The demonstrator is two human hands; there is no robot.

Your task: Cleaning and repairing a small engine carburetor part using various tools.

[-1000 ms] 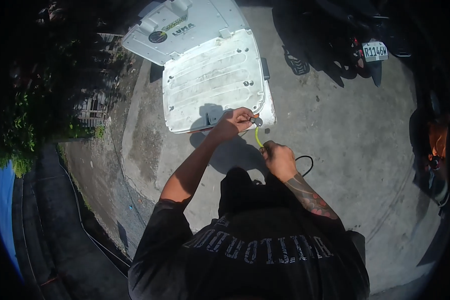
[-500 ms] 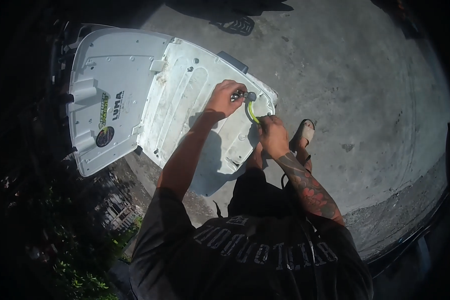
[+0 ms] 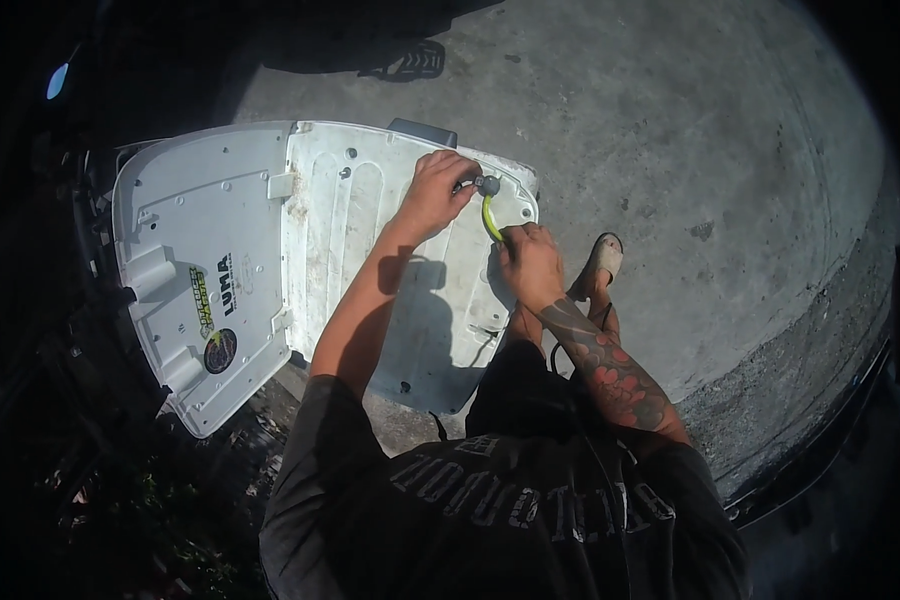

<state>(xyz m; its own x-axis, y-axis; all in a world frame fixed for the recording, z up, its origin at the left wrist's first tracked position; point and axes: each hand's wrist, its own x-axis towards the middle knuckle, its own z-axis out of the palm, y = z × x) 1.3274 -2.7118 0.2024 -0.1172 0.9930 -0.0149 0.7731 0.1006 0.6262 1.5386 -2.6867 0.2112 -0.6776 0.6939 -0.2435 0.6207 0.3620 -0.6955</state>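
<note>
My left hand (image 3: 438, 195) is closed around a dark metal piece, most of it hidden by the fingers, over the far right part of a white plastic panel (image 3: 370, 215). A round grey head (image 3: 490, 185) sticks out past those fingers. From that head a bright yellow-green, slightly curved handle (image 3: 490, 215) runs down into my right hand (image 3: 532, 262). My right fingers are wrapped round its lower end. Whether the metal piece and the handle are one tool I cannot tell. Both hands are near the panel's right edge, casting shadows on it.
A second white panel (image 3: 185, 270) with stickers joins the first along its left side. A dark block (image 3: 425, 131) sits at the far edge. My sandalled foot (image 3: 607, 258) stands on the concrete (image 3: 710, 250) at right. Deep shadow covers the left side.
The view has shifted, so the panels appear lower and turned slightly. Both hands keep their holds, and the handle now points a little more steeply.
</note>
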